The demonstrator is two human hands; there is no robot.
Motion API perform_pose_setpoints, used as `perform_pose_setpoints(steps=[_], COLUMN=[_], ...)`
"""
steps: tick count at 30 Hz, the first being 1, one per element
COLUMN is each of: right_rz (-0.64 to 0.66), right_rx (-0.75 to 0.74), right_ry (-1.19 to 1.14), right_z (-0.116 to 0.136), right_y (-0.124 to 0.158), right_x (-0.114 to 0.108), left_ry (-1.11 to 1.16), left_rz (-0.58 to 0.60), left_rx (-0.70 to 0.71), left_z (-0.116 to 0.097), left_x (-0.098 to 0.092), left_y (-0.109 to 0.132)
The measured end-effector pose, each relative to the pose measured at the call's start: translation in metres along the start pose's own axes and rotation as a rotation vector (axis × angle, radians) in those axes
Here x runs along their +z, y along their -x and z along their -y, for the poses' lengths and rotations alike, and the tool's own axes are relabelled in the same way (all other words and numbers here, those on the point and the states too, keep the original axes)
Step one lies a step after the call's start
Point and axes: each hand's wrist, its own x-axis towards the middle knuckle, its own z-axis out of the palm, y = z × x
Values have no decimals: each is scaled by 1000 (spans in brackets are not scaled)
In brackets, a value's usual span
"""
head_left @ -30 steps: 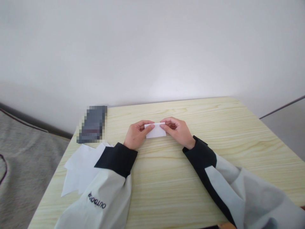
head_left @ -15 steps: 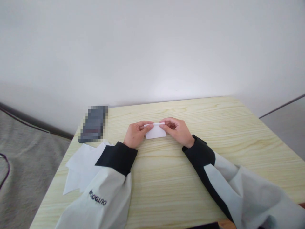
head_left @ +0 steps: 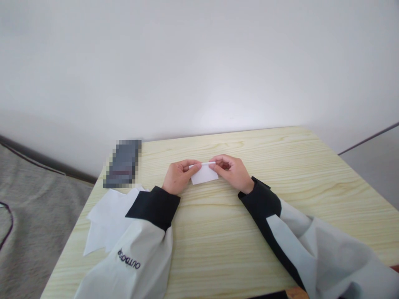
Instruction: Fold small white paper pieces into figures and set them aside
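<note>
A small folded white paper (head_left: 204, 175) rests on the light wooden table (head_left: 249, 216), near its middle. My left hand (head_left: 178, 176) pinches the paper's upper left corner with thumb and forefinger. My right hand (head_left: 231, 170) pinches the upper right corner the same way. Both hands rest low on the tabletop, fingers curled, with the far edge of the paper lifted slightly between them.
Loose white paper sheets (head_left: 107, 218) lie at the table's left edge, partly under my left sleeve. A dark flat object, pixelated (head_left: 122, 163), sits at the far left corner. A white wall stands behind the table; grey floor lies to the left.
The paper's far edge has risen a little between my fingertips. The hands have stayed in place.
</note>
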Motion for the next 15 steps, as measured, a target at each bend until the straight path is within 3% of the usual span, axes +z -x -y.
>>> perform_pose_setpoints(steps=[15], right_rz=[69], right_rx=[-217], right_ry=[242], right_z=[12], right_y=[3], right_x=[0], left_ry=[-113], left_rz=[47], left_rx=[76], left_z=[1], left_x=[8], left_y=[4])
